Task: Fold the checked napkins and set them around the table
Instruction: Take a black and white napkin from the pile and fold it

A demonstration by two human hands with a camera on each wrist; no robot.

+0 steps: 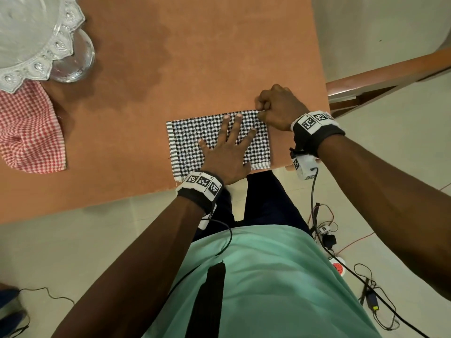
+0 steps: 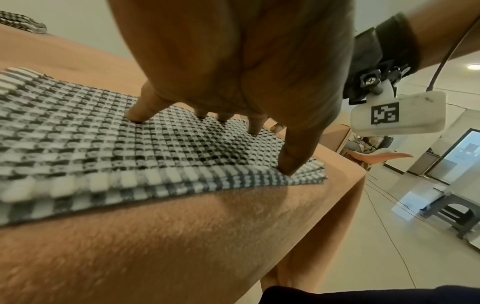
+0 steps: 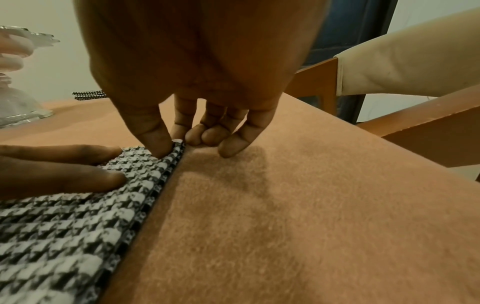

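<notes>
1. Head view: black checked napkin (image 1: 217,140) sits folded at the desk's (image 1: 136,69) near right corner; left hand (image 1: 225,154) lies flat, fingers spread, right hand (image 1: 277,107) pinching its far corner.
2. Left wrist: spread fingers (image 2: 293,162) press the napkin.
3. Right wrist: thumb and forefinger pinch the corner.

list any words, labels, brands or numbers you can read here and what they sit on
No readable words, brands or numbers in any view.
Black-and-white square marker codes only, no letters: on the left wristband, the right wristband and the white wrist camera housing.
</notes>
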